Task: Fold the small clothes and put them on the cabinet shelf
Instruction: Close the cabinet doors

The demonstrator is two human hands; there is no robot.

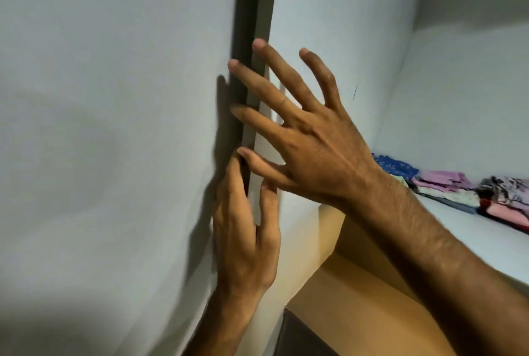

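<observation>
Folded small clothes point(469, 192) in blue, pink and patterned fabric lie in a row on the white cabinet shelf point(446, 229) at the right. My left hand point(246, 235) reaches up with its fingers around the dark edge of the cabinet door point(114, 126), thumb on the inner side. My right hand point(297, 132) is above it, fingers spread wide, fingertips against the same door edge point(252, 26). Neither hand holds any cloth.
The grey-white door panel fills the left half of the view. Inside the cabinet are a white side wall point(343, 26) and back wall. A tan wooden surface point(352, 307) lies below the shelf, with a dark corner beneath it.
</observation>
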